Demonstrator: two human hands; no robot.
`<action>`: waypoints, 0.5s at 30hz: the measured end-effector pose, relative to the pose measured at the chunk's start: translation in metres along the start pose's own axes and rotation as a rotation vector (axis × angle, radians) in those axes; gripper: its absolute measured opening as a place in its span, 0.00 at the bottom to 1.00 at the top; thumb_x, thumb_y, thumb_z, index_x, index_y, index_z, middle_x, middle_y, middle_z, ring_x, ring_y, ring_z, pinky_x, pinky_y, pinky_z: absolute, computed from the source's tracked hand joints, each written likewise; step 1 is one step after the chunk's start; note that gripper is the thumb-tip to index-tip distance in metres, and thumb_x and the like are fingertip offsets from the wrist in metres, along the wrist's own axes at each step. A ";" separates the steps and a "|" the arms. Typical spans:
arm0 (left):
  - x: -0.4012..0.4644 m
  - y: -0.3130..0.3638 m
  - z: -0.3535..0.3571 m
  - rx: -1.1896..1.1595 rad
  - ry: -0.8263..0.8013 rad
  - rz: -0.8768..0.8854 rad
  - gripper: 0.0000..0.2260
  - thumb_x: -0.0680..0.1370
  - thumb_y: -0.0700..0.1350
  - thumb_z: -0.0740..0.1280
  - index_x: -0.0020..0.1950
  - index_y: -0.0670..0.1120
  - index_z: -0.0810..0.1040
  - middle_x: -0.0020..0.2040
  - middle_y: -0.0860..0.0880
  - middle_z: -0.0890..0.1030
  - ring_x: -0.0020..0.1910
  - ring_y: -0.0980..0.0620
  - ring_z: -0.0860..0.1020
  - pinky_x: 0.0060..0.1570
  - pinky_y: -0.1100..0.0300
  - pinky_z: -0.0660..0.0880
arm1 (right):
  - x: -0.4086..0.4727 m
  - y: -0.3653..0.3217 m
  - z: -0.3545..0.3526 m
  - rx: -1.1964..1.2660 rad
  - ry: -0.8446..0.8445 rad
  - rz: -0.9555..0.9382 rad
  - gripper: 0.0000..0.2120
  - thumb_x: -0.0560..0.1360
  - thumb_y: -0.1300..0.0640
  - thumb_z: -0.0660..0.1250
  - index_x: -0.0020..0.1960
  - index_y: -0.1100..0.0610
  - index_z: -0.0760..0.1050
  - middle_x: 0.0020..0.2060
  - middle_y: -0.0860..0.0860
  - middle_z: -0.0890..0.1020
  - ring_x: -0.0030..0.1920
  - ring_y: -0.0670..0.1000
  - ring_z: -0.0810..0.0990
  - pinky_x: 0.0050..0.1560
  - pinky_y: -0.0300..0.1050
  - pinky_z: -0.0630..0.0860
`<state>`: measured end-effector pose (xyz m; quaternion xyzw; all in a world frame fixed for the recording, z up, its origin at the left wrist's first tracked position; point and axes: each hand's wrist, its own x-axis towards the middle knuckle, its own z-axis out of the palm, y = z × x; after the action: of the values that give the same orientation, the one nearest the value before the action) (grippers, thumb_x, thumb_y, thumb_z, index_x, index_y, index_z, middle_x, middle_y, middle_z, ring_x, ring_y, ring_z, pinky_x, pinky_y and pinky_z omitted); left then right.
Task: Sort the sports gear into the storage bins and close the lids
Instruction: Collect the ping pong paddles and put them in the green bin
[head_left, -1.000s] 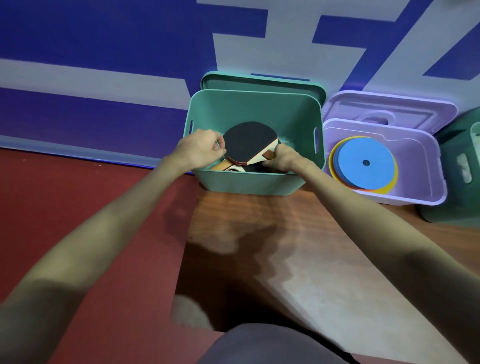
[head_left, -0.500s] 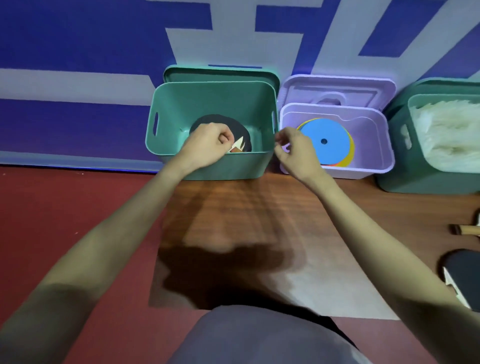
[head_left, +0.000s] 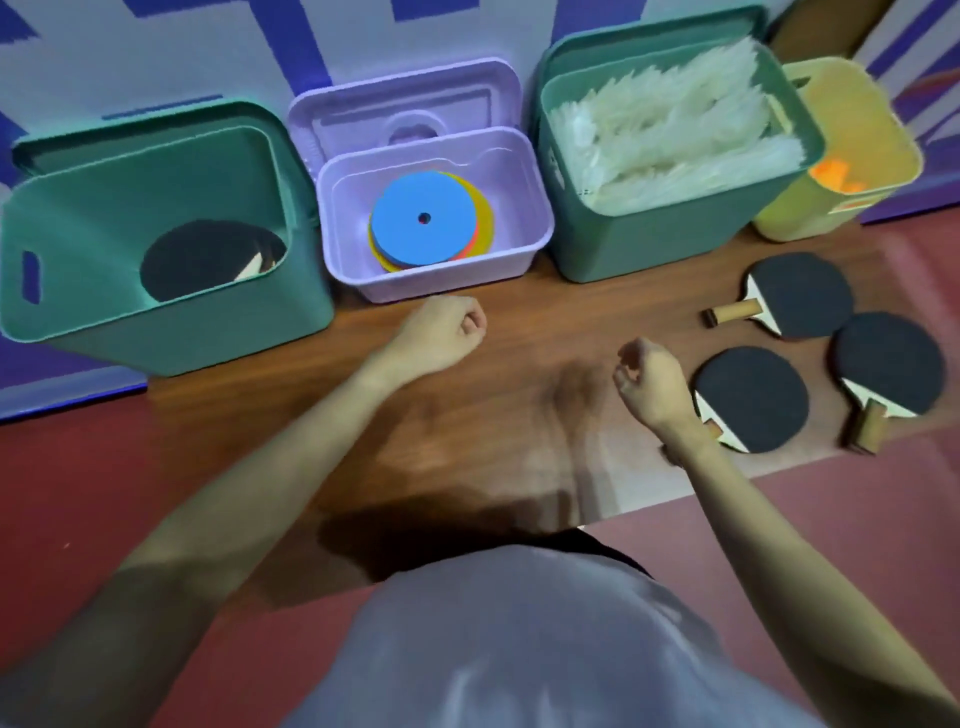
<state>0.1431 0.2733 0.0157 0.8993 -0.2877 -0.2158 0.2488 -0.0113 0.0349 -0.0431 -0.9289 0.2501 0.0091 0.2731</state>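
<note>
While both bare hands hover over a brown wooden board (head_left: 467, 405), neither holds anything. The left hand (head_left: 441, 338), near the centre of the view, has its fingers curled loosely into the palm. The right hand (head_left: 649, 384), toward three o'clock of it, has its fingers loosely curled too, thumb and fingertips slightly apart.

Four plastic storage bins stand in a row along the far edge, against a blue and white wall, all open-topped. At ten o'clock is a large teal bin (head_left: 156, 322), tipped so its mouth faces the viewer, with black-faced paddles (head_left: 208, 265) lying inside; how many cannot be told. Its teal lid (head_left: 130, 122) leans behind it. At twelve o'clock sits a smaller lilac bin (head_left: 431, 280) holding a stack of flat round discs (head_left: 423, 221), blue on top with yellow and orange edges beneath; its lilac lid (head_left: 405, 109) stands behind. At one o'clock a second teal bin (head_left: 665, 234) is packed with white feathery items (head_left: 670, 130). At two o'clock a yellow bin (head_left: 852, 156) shows something orange (head_left: 834, 174) inside.

Three black-faced table tennis paddles with pale wooden handles lie on the board at three o'clock: one far paddle (head_left: 800, 296), one near paddle (head_left: 750, 397) just beside the right wrist, and one rightmost paddle (head_left: 888, 371).
</note>
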 end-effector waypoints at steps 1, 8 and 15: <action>0.008 0.016 0.017 0.016 -0.027 0.015 0.06 0.74 0.41 0.66 0.47 0.45 0.81 0.39 0.51 0.81 0.41 0.50 0.80 0.44 0.59 0.75 | -0.003 0.019 -0.008 0.005 0.019 0.040 0.09 0.72 0.64 0.65 0.51 0.67 0.75 0.46 0.63 0.80 0.48 0.63 0.78 0.47 0.52 0.74; 0.062 0.104 0.110 0.134 -0.205 0.050 0.06 0.74 0.42 0.64 0.48 0.48 0.80 0.41 0.54 0.79 0.45 0.49 0.80 0.47 0.56 0.76 | -0.036 0.114 -0.037 0.030 -0.003 0.520 0.17 0.76 0.50 0.66 0.37 0.62 0.67 0.30 0.53 0.70 0.35 0.58 0.70 0.33 0.45 0.63; 0.102 0.147 0.158 0.187 -0.247 0.040 0.09 0.77 0.41 0.61 0.53 0.46 0.78 0.47 0.50 0.79 0.45 0.50 0.76 0.39 0.58 0.68 | -0.055 0.128 -0.021 0.261 -0.099 0.633 0.16 0.74 0.51 0.69 0.32 0.57 0.71 0.30 0.51 0.74 0.38 0.56 0.76 0.38 0.43 0.67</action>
<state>0.0742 0.0537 -0.0491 0.8793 -0.3528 -0.2919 0.1309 -0.1217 -0.0432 -0.0812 -0.7610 0.5112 0.1065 0.3849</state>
